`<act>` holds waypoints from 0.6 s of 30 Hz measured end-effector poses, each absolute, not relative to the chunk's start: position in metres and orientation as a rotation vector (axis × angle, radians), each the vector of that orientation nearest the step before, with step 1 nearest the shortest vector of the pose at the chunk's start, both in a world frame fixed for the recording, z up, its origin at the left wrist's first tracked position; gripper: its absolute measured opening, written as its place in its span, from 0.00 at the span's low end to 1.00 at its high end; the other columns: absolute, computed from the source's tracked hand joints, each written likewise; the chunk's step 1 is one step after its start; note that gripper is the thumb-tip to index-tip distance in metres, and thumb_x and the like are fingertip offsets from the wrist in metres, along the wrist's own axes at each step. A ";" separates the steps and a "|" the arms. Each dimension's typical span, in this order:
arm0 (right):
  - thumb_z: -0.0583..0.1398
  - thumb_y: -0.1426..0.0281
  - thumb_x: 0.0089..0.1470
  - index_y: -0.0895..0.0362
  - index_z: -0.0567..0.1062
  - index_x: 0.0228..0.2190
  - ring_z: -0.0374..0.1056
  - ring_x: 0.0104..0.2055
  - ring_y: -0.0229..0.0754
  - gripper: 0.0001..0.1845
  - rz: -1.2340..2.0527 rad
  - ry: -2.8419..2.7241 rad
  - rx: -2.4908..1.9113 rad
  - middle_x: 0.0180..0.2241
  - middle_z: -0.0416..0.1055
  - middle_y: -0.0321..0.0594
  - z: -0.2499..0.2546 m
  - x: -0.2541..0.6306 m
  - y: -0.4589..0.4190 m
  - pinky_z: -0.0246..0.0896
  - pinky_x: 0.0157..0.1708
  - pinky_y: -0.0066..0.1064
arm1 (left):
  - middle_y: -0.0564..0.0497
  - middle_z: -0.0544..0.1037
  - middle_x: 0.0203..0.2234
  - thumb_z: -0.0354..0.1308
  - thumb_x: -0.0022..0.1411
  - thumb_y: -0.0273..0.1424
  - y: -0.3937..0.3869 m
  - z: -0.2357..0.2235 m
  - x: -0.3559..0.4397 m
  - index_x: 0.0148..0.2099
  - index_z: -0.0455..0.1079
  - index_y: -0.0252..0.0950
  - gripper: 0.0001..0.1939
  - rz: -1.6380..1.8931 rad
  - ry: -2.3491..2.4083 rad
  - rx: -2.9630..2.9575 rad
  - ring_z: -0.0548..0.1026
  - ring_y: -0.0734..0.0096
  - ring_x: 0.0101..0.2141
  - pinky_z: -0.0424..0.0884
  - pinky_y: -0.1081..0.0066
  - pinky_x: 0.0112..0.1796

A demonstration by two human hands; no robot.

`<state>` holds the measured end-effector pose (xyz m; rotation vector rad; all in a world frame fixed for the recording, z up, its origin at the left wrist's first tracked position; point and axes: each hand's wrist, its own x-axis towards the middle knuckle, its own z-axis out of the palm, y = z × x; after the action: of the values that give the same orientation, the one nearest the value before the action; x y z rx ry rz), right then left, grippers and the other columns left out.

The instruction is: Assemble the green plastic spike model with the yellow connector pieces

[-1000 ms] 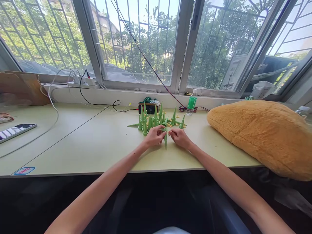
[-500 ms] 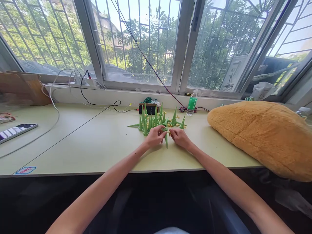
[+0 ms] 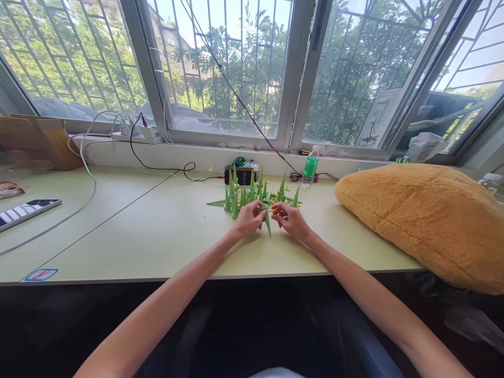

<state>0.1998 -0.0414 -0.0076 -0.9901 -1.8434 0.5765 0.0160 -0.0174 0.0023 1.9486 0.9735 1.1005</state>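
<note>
My left hand point(image 3: 250, 217) is closed on a green cone-shaped piece point(image 3: 268, 224), whose pointed end tilts down toward the table. Close on the right, my right hand point(image 3: 290, 219) has its bent fingertips at a small yellow piece point(image 3: 271, 210) beside the wide end of that cone. The fingers partly hide the yellow piece, and whether it is joined to the cone I cannot tell. Just beyond both hands stand several green cones point(image 3: 235, 206) with points upward, with small yellow pieces point(image 3: 287, 188) among them. One green cone point(image 3: 216, 202) lies on its side at the left.
Behind the cones, a dark device with a lit display point(image 3: 244, 176) leans near the sill, a cable plugged in. A bottle point(image 3: 310, 167) stands at the back. A large brown plush cushion point(image 3: 421, 220) covers the right side. A phone point(image 3: 29, 213) lies far left on the table point(image 3: 157, 236).
My right hand's fingers have loosened and spread slightly around the yellow piece. The green cone in my left hand has tilted, its point shifting slightly upward in view.
</note>
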 end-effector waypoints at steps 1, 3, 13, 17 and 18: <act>0.58 0.66 0.55 0.56 0.70 0.39 0.63 0.20 0.34 0.10 0.569 -1.844 -0.989 0.27 0.70 0.36 -0.008 0.200 -0.041 0.64 0.23 0.28 | 0.57 0.71 0.17 0.55 0.60 0.37 -0.017 0.002 0.016 0.42 0.65 0.34 0.12 1.097 0.969 1.939 0.67 0.78 0.14 0.63 0.76 0.19; 0.58 0.66 0.56 0.56 0.71 0.39 0.62 0.20 0.34 0.09 0.541 -1.853 -0.990 0.26 0.70 0.35 -0.010 0.200 -0.040 0.64 0.24 0.29 | 0.57 0.71 0.16 0.55 0.60 0.36 -0.016 0.002 0.016 0.43 0.65 0.34 0.12 1.087 0.957 1.918 0.66 0.78 0.13 0.63 0.76 0.18; 0.56 0.64 0.58 0.57 0.71 0.36 0.63 0.21 0.36 0.09 0.398 -1.903 -1.013 0.22 0.71 0.35 -0.011 0.200 -0.041 0.60 0.28 0.28 | 0.59 0.68 0.13 0.54 0.61 0.38 -0.022 0.007 0.013 0.47 0.66 0.32 0.16 1.045 0.925 1.889 0.63 0.78 0.11 0.61 0.76 0.17; 0.52 0.62 0.62 0.56 0.69 0.25 0.62 0.22 0.35 0.17 0.361 -1.922 -1.037 0.20 0.68 0.35 -0.007 0.199 -0.043 0.58 0.29 0.28 | 0.59 0.69 0.14 0.55 0.61 0.39 -0.024 0.007 0.013 0.48 0.67 0.33 0.17 1.003 0.902 1.954 0.66 0.77 0.13 0.63 0.75 0.20; 0.51 0.61 0.63 0.56 0.67 0.22 0.62 0.22 0.35 0.20 0.341 -1.924 -1.049 0.19 0.68 0.35 -0.007 0.199 -0.043 0.57 0.29 0.27 | 0.59 0.69 0.15 0.55 0.61 0.40 -0.024 0.007 0.013 0.48 0.67 0.33 0.18 0.993 0.896 1.971 0.67 0.77 0.14 0.64 0.75 0.20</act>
<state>0.1989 -0.0434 -0.0067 -1.0487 -1.9236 0.3413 0.0131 -0.0240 0.0067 1.9707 0.8961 0.9929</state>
